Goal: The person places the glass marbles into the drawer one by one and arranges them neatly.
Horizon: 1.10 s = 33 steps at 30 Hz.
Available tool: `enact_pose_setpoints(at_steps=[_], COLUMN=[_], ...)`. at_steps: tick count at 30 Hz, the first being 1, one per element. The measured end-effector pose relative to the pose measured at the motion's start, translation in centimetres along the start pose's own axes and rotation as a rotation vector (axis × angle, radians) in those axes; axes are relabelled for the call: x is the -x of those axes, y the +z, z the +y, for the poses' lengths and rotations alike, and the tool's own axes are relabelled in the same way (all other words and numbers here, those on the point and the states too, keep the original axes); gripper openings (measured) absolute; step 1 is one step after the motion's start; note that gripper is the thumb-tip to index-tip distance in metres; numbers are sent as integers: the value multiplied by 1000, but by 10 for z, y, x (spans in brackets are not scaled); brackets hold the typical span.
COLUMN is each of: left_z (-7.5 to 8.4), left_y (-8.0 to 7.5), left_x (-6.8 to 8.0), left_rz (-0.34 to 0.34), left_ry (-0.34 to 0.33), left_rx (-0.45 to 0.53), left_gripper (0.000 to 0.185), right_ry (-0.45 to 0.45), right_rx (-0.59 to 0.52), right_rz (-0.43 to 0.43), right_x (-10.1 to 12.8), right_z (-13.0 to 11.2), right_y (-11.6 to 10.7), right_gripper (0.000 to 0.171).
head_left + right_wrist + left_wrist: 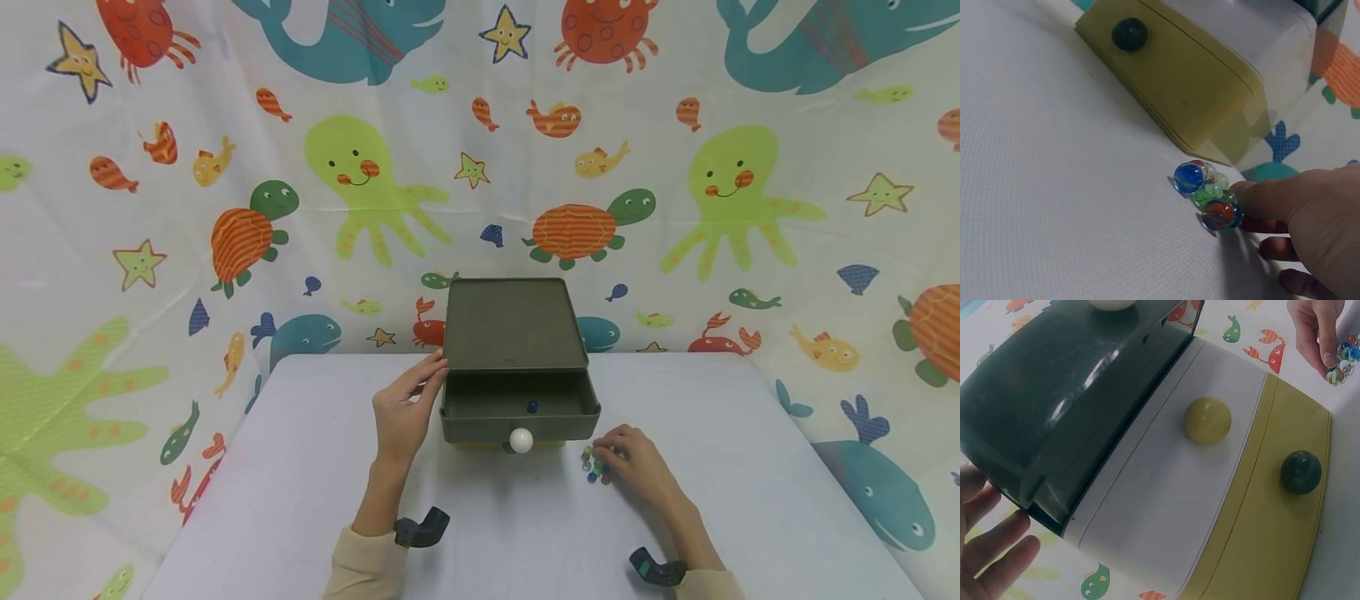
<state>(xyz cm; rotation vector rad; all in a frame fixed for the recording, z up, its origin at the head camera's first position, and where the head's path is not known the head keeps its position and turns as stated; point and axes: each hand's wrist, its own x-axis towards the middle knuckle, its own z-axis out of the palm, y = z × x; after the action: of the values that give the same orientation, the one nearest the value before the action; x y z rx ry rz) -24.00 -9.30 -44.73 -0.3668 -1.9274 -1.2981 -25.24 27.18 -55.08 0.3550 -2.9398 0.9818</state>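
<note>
A small chest stands on the table with three stacked drawers: dark green on top, white in the middle, yellow at the bottom. The green drawer, with a white knob, is pulled out, and one dark blue marble lies inside. My left hand rests its extended fingers against the chest's left side. Right of the chest, my right hand has bent fingers, fingertips right at a cluster of glass marbles; whether it pinches one I cannot tell.
The white table extends around the chest. Behind it hangs a curtain printed with sea animals. A yellow knob and a dark green knob stick out from the lower two drawers.
</note>
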Motion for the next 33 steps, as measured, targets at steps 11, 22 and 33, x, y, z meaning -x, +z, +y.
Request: enact_pose_setpoints(at_steps=[11, 22, 33], left_z=[0, -2, -1], left_y=[0, 0, -1], left_x=[0, 2, 2], left_rz=[-7, 4, -5], left_ry=[-6, 0, -17], left_rx=[-16, -16, -18], left_gripper=[21, 20, 21], right_ry=[-9, -5, 63], right_rx=[9, -11, -35], right_rz=[31, 74, 88], right_x=[0, 1, 2], right_z=[3, 3, 0], right_y=[2, 0, -6], right_gripper=[11, 9, 13])
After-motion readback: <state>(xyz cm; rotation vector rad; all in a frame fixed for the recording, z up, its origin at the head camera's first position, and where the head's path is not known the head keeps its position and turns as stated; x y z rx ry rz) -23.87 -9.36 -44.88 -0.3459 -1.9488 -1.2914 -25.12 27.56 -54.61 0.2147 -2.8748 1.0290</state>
